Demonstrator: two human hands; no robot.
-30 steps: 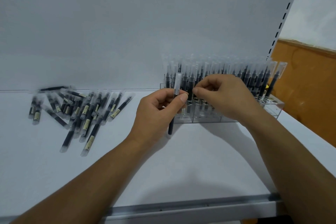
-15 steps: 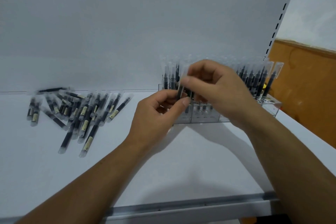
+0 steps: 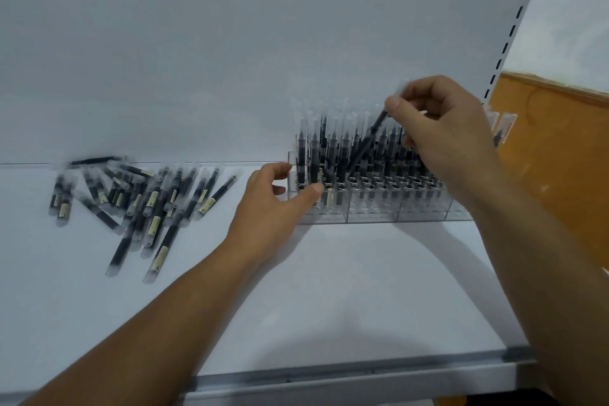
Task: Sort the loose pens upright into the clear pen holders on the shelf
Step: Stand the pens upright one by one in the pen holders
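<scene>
Head view is showing the right hand (image 3: 441, 138) hovering over the clear pen holders (image 3: 372, 211), thumb and curled fingers pinching a dark pen (image 3: 365, 145) near its upper end. That pen is leaning, top tilted to the right, its lower end dipping among the upright pens already packing the holders; whether it is sitting in a slot, I cannot tell. The left hand (image 3: 273, 204) is resting at the holders' left end, gripping nothing, thumb lying against the front wall and fingers loosely curled beside the corner. The holders are standing in a row on the white shelf (image 3: 296, 290), backed up near the rear panel (image 3: 230, 59). Well off to the left, the loose pens (image 3: 141, 201) are lying flat in a scattered heap, criss-crossing one another.
</scene>
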